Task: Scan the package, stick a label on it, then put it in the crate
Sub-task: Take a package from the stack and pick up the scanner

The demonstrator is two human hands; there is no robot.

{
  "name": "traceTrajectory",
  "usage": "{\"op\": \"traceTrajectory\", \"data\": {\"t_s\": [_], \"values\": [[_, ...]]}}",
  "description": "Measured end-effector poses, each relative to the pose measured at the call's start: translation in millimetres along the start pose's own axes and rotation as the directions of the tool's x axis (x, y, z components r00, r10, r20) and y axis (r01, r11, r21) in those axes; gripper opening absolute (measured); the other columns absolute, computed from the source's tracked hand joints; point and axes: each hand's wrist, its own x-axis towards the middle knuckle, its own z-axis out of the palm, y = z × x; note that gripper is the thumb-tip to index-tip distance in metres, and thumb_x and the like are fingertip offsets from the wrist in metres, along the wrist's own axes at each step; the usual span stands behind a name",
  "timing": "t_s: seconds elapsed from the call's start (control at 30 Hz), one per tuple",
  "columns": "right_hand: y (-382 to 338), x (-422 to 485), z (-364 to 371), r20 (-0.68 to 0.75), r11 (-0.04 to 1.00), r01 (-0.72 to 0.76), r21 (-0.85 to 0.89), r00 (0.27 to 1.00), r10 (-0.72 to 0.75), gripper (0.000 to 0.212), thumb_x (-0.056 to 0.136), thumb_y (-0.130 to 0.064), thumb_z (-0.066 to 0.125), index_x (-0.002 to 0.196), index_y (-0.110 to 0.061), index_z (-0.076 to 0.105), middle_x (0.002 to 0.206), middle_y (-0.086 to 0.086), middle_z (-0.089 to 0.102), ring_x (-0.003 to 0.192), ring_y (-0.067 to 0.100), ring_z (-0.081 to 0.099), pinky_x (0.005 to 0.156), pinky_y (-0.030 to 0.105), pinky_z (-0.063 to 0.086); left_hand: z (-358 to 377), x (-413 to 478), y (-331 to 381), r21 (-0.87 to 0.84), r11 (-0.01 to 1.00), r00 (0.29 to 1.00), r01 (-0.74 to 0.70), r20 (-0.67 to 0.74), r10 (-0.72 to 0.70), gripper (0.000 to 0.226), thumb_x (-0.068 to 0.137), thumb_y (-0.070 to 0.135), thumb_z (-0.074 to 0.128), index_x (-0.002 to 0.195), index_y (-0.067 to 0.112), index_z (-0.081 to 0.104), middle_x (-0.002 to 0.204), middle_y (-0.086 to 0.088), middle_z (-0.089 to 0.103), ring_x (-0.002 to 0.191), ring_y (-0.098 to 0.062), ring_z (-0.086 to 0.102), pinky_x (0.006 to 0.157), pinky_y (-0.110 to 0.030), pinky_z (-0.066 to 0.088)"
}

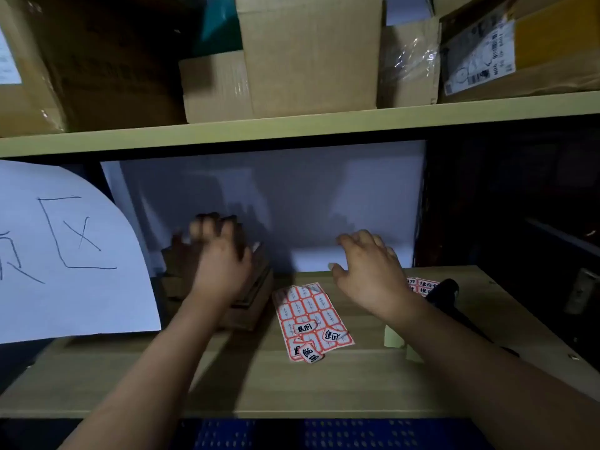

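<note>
Counted from the pale wooden work shelf [324, 381]: two bare hands above it, left [220, 264] and right [370, 271]; two red-bordered white label sheets [308, 316] [420, 285] on it; one black handheld scanner [443, 292] at its right; one blue perforated plastic crate [341, 435] below its front edge.

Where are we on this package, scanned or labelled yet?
Nothing looks done yet. The left hand rests on the stack of cardboard packages, grip unclear. The right hand hovers empty; the black scanner and label sheet lie untouched on the shelf. Scanning, labelling and the blue crate remain.
</note>
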Motion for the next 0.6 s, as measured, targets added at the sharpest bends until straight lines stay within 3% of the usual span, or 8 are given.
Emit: {"op": "traceTrajectory", "data": {"t_s": [0.13, 0.2, 0.3, 0.37, 0.47, 0.57, 0.6], "values": [[20.6, -12.6, -0.3, -0.026, 0.999, -0.026, 0.042, 0.999, 0.027, 0.049, 0.092, -0.04, 0.056, 0.138, -0.023, 0.054, 0.134, 0.006, 0.057, 0.128, 0.029, 0.051, 0.103, 0.042, 0.04, -19.0, -7.1, -13.9, 0.027, 0.974, 0.971, 0.226, -0.081, -0.223, 0.052, 0.091, 0.05, 0.061, 0.14, 0.036, 0.055, 0.161, -0.006, 0.043, 0.159, -0.038, 0.021, 0.128, -0.073, 0.012], [31.2, -20.2, 0.8, -0.009, 0.997, -0.036, 0.061, 0.999, 0.037, 0.048, 0.091, -0.037, 0.058, 0.137, -0.024, 0.055, 0.133, 0.005, 0.058, 0.128, 0.028, 0.051, 0.103, 0.042, 0.041, -22.7, -9.8, -19.7, 0.005, 0.988, 0.988, 0.157, 0.002, -0.157, 0.059, 0.089, 0.049, 0.05, 0.144, 0.032, 0.059, 0.154, -0.012, 0.058, 0.153, -0.037, 0.038, 0.13, -0.068, 0.023], [48.1, -32.5, 0.1, -0.013, 0.995, -0.055, 0.085, 0.998, 0.056, 0.049, 0.088, -0.034, 0.06, 0.136, -0.025, 0.056, 0.131, 0.004, 0.058, 0.125, 0.027, 0.053, 0.101, 0.042, 0.046, -11.3, 0.1, -52.5, 0.143, 0.989, 0.999, 0.047, 0.012, -0.05, 0.066, 0.081, 0.051, 0.035, 0.142, 0.04, 0.056, 0.135, -0.011, 0.071, 0.129, -0.044, 0.062, 0.104, -0.061, 0.055], [62.6, -42.5, -0.5, -0.025, 0.992, -0.089, 0.093, 0.995, 0.092, 0.049, 0.088, -0.035, 0.061, 0.136, -0.025, 0.056, 0.13, 0.003, 0.058, 0.121, 0.024, 0.055, 0.096, 0.041, 0.051, 2.7, 7.0, -73.2, 0.142, 0.989, 0.998, 0.034, 0.046, -0.041, 0.063, 0.083, 0.049, 0.031, 0.141, 0.043, 0.055, 0.135, -0.008, 0.072, 0.123, -0.043, 0.065, 0.094, -0.056, 0.059], [89.3, -61.3, -1.6, -0.019, 0.981, -0.163, 0.102, 0.986, 0.166, 0.048, 0.088, -0.038, 0.059, 0.134, -0.026, 0.055, 0.127, 0.003, 0.06, 0.109, 0.022, 0.062, 0.088, 0.041, 0.056, -11.0, 1.1, -60.9, 0.09, 0.995, 0.999, 0.044, 0.004, -0.045, 0.057, 0.088, 0.055, 0.035, 0.135, 0.037, 0.06, 0.127, -0.01, 0.073, 0.116, -0.044, 0.067, 0.093, -0.056, 0.06], [118.6, -79.3, 4.1, 0.009, 0.963, -0.27, -0.01, 0.963, 0.271, 0.051, 0.087, -0.04, 0.062, 0.134, -0.021, 0.054, 0.126, 0.011, 0.062, 0.108, 0.03, 0.062, 0.086, 0.039, 0.053, -18.5, -8.4, -40.5, -0.019, 0.998, 0.991, 0.054, -0.125, -0.056, 0.046, 0.089, 0.052, 0.052, 0.124, 0.027, 0.067, 0.119, -0.016, 0.074, 0.113, -0.046, 0.068, 0.096, -0.056, 0.059], [126.6, -84.7, 7.3, 0.022, 0.946, -0.321, -0.04, 0.946, 0.322, 0.056, 0.086, -0.044, 0.063, 0.135, -0.019, 0.052, 0.127, 0.014, 0.06, 0.111, 0.033, 0.06, 0.088, 0.041, 0.052, -18.1, -12.8, -30.9, -0.129, 0.991, 0.981, 0.041, -0.185, -0.064, 0.039, 0.091, 0.048, 0.059, 0.123, 0.027, 0.067, 0.123, -0.016, 0.073, 0.118, -0.044, 0.066, 0.102, -0.056, 0.057]]}}
